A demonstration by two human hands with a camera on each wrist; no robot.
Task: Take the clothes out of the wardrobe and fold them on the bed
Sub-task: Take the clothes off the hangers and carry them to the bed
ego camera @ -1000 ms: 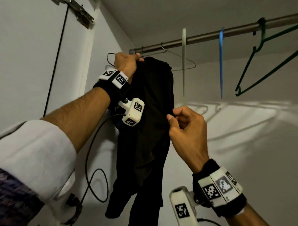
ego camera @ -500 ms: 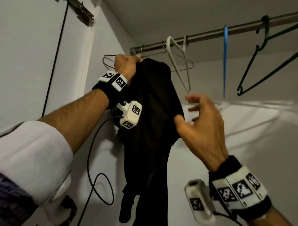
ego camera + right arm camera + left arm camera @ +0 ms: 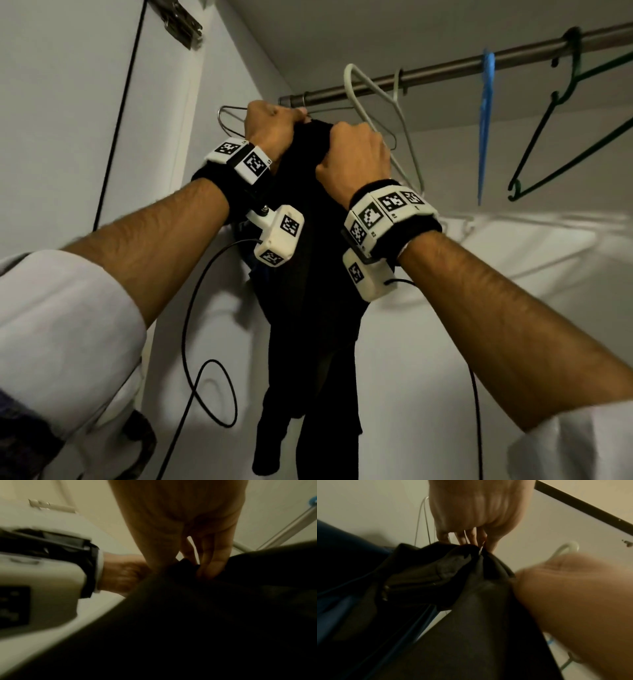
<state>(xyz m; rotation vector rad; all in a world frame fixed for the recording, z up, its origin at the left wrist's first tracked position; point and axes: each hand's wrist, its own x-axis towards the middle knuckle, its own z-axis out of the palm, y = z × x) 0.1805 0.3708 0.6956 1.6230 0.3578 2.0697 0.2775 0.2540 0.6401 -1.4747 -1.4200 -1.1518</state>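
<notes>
A black garment (image 3: 313, 291) hangs from a thin wire hanger (image 3: 227, 118) at the left end of the wardrobe rail (image 3: 445, 66). My left hand (image 3: 272, 128) grips the top of the garment together with the hanger wire, just under the rail. My right hand (image 3: 354, 156) is beside it, fingers curled round the black fabric at the garment's top. In the left wrist view my fingers (image 3: 467, 536) hold the wire where it enters the black garment (image 3: 471, 608). In the right wrist view my fingers (image 3: 211, 563) dig into the dark cloth (image 3: 188, 615).
Bare hangers hang on the rail to the right: a pale grey one (image 3: 380, 109), a blue one (image 3: 484, 126) and a green one (image 3: 565, 130). The wardrobe's white side wall (image 3: 68, 120) stands close on the left, with black cables (image 3: 191, 359) trailing down.
My right hand let go of the garment's side, rose past the grey hanger and now grips the garment's top beside my left hand. The grey hanger swung. My left hand stayed.
</notes>
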